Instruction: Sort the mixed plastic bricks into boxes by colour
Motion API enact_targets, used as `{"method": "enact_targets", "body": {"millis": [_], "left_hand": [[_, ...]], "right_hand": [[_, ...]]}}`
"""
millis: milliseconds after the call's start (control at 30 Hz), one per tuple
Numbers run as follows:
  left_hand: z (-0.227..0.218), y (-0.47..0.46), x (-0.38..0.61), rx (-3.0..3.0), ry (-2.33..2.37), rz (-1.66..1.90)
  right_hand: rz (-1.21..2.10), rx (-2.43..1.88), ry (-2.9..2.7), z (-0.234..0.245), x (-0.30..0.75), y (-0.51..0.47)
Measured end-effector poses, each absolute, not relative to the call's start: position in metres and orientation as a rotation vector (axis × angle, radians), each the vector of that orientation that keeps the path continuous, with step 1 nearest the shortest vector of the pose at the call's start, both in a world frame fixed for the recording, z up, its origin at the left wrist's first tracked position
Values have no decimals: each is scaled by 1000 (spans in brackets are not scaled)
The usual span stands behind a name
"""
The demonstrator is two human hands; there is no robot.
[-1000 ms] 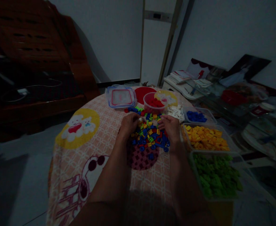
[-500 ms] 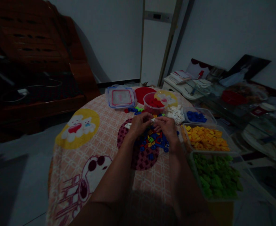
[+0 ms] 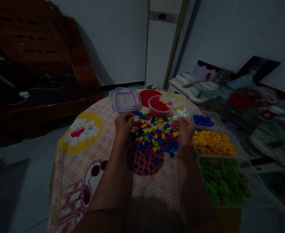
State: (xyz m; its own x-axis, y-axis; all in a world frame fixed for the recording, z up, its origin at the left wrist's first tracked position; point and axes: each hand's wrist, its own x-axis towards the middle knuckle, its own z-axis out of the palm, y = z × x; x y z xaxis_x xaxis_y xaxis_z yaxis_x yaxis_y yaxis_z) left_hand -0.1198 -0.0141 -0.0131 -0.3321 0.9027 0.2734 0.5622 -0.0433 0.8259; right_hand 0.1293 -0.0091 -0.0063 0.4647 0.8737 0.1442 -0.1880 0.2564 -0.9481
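Note:
A heap of small mixed bricks (image 3: 155,137), blue, yellow, red and green, lies on the patterned tablecloth (image 3: 84,152). My left hand (image 3: 123,124) rests at the heap's left edge with its fingers curled in; what they hold, if anything, is hidden. At the heap's right edge my right hand (image 3: 185,128) also has its fingers bent inward, just below a small pile of white pieces (image 3: 181,113). In this dim light I cannot make out anything in it.
Right of the heap stand clear tubs of blue bricks (image 3: 202,120), yellow bricks (image 3: 214,142) and green bricks (image 3: 223,183). Behind it are a round tub of red bricks (image 3: 159,106), a red lid (image 3: 147,96) and a lidded box (image 3: 125,100). A dark wooden bench (image 3: 35,81) stands left.
Half a second ago both hands met over the middle of the heap around a small white piece. They have since drawn apart to the heap's left and right edges.

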Motion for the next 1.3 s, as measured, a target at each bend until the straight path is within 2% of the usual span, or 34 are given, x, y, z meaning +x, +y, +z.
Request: {"method": "enact_targets", "body": {"millis": [200, 367, 467, 667, 933, 1133, 1300], "left_hand": [[-24, -13, -134, 1666, 2154, 1082], [-27, -13, -129, 1761, 2058, 781], [-28, -13, -130, 1771, 1983, 737], [-25, -13, -125, 1695, 1985, 779], [-16, -13, -106, 1408, 1539, 1243], [-12, -13, -89, 1351, 1143, 1248], [-14, -11, -79, 1374, 1029, 1219]], "right_hand": [[717, -1071, -598, -11, 141, -3], [737, -1107, -633, -11, 140, -5], [762, -1136, -719, -10, 135, -8], [883, -1175, -929, -10, 120, -13], [990, -1257, -1088, -9, 109, -17], [1118, -1214, -1216, -7, 102, -19], [1229, -1164, -1301, -5, 97, -23]]}}
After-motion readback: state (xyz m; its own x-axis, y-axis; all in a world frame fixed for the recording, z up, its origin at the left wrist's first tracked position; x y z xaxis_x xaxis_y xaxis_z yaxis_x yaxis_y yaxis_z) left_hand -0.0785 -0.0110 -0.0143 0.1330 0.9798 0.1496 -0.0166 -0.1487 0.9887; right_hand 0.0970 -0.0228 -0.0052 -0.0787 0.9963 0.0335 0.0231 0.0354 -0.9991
